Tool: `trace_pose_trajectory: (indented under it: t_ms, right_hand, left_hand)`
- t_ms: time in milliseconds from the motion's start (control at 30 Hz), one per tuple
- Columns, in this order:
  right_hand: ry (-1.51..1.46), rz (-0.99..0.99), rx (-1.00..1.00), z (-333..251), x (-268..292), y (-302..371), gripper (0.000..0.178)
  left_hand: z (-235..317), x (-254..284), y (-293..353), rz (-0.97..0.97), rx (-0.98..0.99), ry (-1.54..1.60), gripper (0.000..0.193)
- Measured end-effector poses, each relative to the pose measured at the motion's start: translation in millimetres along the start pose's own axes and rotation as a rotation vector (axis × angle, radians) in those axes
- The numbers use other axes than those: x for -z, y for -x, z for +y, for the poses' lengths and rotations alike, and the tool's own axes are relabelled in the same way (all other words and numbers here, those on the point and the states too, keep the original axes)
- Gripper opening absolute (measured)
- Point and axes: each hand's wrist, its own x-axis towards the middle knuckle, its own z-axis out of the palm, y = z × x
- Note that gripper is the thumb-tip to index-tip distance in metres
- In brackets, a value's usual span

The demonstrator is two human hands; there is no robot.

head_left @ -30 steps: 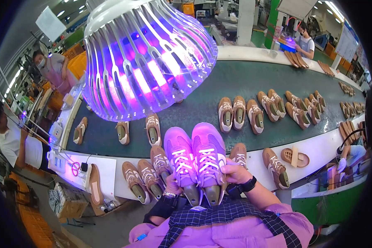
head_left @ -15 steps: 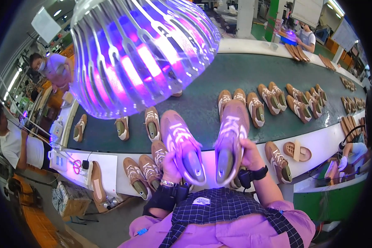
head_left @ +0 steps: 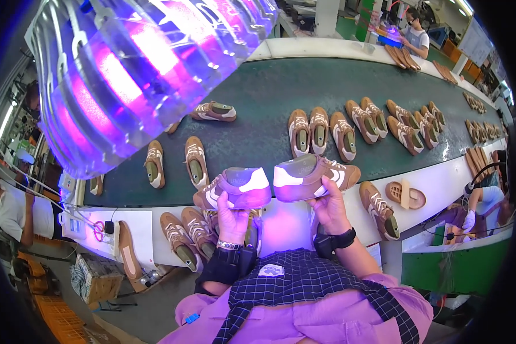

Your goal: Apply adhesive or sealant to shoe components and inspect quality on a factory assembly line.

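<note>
Both hands grip brown shoes heel-to-heel, left hand (head_left: 233, 215), right hand (head_left: 328, 207), above the green conveyor belt (head_left: 258, 109), seemingly factory-lit.

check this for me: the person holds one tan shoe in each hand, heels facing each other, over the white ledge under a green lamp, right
Nearly right. The left hand and right hand each hold a tan shoe, heels facing each other, over the white ledge. But the head view shows the lamp glowing purple-pink, not green.
</note>
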Motion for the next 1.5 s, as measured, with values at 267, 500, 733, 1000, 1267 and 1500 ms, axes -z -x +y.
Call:
trace_pose_trajectory:
  t_ms: [267, 500, 733, 1000, 1267, 1500]
  right_hand:
    - [0.025, 0.027, -0.023, 5.8, -3.2, 1.9, 0.041]
    - [0.0, 0.022, -0.042, 7.0, -3.6, 1.0, 0.042]
    - [0.008, 0.028, -0.052, 12.5, 0.4, 0.5, 0.041]
    - [0.126, 0.031, -0.01, 13.7, 6.7, 0.2, 0.039]
    - [0.147, 0.032, -0.006, 7.2, 3.2, 3.9, 0.038]
    - [0.209, 0.042, -0.03, 7.4, -0.6, 1.2, 0.038]
  left_hand:
    - [-0.8, 2.2, -3.3, -0.003, -0.02, -0.005, 0.041]
    - [-1.7, 1.7, -1.7, 0.059, 0.0, -0.057, 0.041]
    - [-3.3, 5.7, -4.3, 0.072, -0.012, -0.071, 0.041]
    - [-2.6, 9.3, -2.8, 0.036, -0.067, -0.14, 0.034]
    - [1.1, 13.1, -3.4, 0.077, -0.146, -0.162, 0.032]
    - [3.0, 13.0, 0.1, 0.059, -0.119, -0.2, 0.036]
